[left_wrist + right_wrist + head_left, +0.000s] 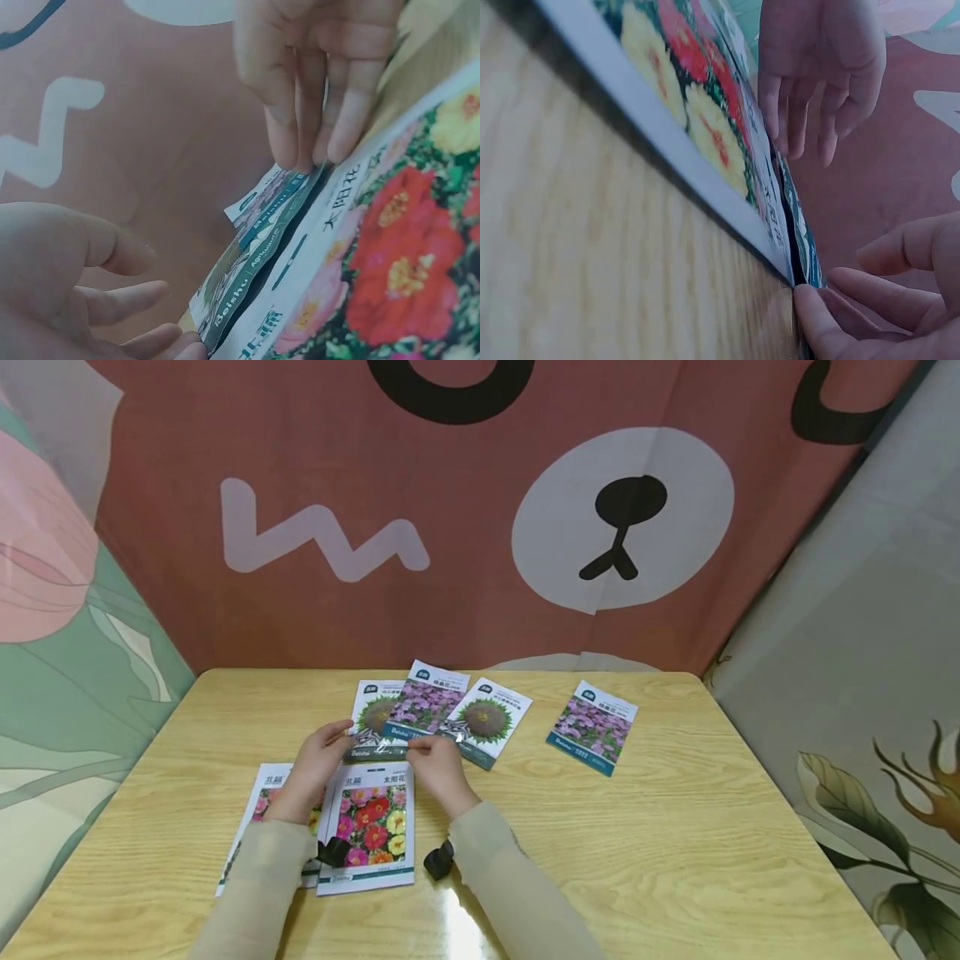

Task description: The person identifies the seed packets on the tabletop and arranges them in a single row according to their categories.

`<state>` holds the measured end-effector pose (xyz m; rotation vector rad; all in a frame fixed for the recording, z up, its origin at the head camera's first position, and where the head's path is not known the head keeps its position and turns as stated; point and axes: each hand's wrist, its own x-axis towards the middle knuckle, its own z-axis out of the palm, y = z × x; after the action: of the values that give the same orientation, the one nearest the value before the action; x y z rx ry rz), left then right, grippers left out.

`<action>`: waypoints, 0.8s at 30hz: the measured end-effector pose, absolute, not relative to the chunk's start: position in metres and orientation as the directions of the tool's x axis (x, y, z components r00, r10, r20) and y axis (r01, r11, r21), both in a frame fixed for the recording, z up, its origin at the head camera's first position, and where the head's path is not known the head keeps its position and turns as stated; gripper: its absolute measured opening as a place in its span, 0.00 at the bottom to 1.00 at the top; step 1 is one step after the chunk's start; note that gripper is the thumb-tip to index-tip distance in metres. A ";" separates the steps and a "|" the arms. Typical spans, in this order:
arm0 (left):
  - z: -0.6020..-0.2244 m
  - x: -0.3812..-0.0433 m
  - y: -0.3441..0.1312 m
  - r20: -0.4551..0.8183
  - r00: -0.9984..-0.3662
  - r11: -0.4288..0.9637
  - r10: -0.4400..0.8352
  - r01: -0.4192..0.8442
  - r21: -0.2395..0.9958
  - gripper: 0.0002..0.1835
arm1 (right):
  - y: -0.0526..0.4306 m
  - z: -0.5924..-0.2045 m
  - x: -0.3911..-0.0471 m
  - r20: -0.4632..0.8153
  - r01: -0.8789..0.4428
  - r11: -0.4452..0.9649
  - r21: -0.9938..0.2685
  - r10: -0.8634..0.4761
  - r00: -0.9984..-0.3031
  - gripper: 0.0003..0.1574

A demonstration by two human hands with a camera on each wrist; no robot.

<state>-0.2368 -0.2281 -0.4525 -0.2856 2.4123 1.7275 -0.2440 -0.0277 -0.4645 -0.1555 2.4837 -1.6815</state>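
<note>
My left hand [315, 768] rests its straight fingers along the left edge of a flower seed packet [372, 714] with a green-fringed bloom. Opposite it, the fingertips of my right hand [442, 772] touch that packet's lower right end. A purple-flower packet [427, 700] overlaps it from above, and another green-fringed packet [489, 724] leans out to the right. Just below my hands lies a packet with red and yellow flowers [409, 247], its top edge against the green-fringed packet's lower border. In the right wrist view, the thumb and fingers of the right hand [900, 292] are spread apart.
Partly beneath my left forearm is a second bright-flower packet [250, 831], tucked beside the front one. Another purple-flower packet [594, 728] lies alone to the right on the wooden table [675, 860]. A printed cloth [465, 610] hangs behind the table's far edge.
</note>
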 end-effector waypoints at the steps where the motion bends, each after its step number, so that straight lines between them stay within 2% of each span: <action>1: -0.453 -0.237 -0.229 -0.243 -0.968 0.283 -0.068 -0.253 0.925 0.29 | -0.028 -0.465 -0.245 -0.057 -0.007 0.371 -0.929 -0.163 -0.985 0.16; 6: -0.455 -0.239 -0.232 -0.239 -0.966 0.163 -0.101 -0.253 0.954 0.29 | -0.028 -0.469 -0.248 -0.039 -0.013 0.355 -0.935 -0.140 -0.989 0.14; 16: -0.455 -0.238 -0.234 -0.192 -0.963 0.077 -0.187 -0.209 0.975 0.26 | -0.025 -0.470 -0.247 -0.030 0.008 0.286 -0.958 -0.072 -0.997 0.11; 19: -0.453 -0.237 -0.236 -0.201 -0.968 0.002 -0.150 -0.204 0.979 0.27 | -0.023 -0.470 -0.244 -0.037 0.023 0.227 -0.974 -0.058 -0.998 0.10; 24: -0.445 -0.235 -0.244 -0.219 -0.976 -0.044 -0.014 -0.218 0.975 0.32 | -0.022 -0.471 -0.241 -0.062 0.057 0.124 -0.991 -0.040 -0.997 0.11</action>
<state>-0.2345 -0.2437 -0.4453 -0.2541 2.0675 2.1577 -0.2415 -0.0220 -0.4706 0.0169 2.2986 -2.0321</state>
